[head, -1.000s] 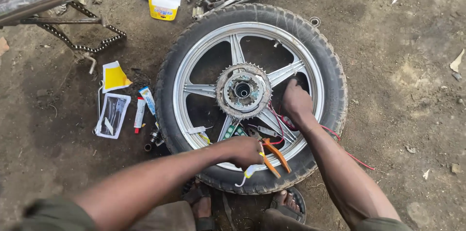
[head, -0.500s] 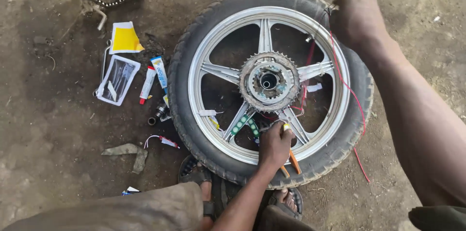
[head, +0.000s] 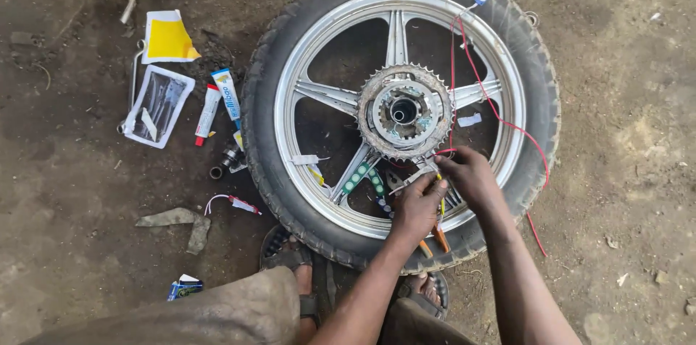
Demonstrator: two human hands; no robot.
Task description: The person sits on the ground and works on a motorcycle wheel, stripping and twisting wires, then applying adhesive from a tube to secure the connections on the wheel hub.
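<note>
Left hand (head: pixel 417 207) clamped on orange-handled pliers (head: pixel 433 238); right hand (head: pixel 470 177) beside it, fingertips pinched on a thin red wire (head: pixel 500 122), both over the lower spokes. One black-tyred, silver five-spoke alloy wheel (head: pixel 319 91) lies flat on the dirt floor (head: pixel 631 156), toothed steel sprocket (head: pixel 404 111) at hub. Left of it: two small tubes (head: pixel 220 102), one clear plastic packet (head: pixel 156 106) holding small parts, one yellow card (head: pixel 168 38).

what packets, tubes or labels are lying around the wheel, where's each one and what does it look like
Yellow and white card: on the dirt, upper left of the tyre, folded.
Clear plastic packet: below the card, rectangular, white-edged.
White tube with red cap: right of the packet.
Blue and white tube: against the tyre, slanted.
Small blue and white box: bottom left, by the knee.
White sticker: on the rim, right of the sprocket.
</note>
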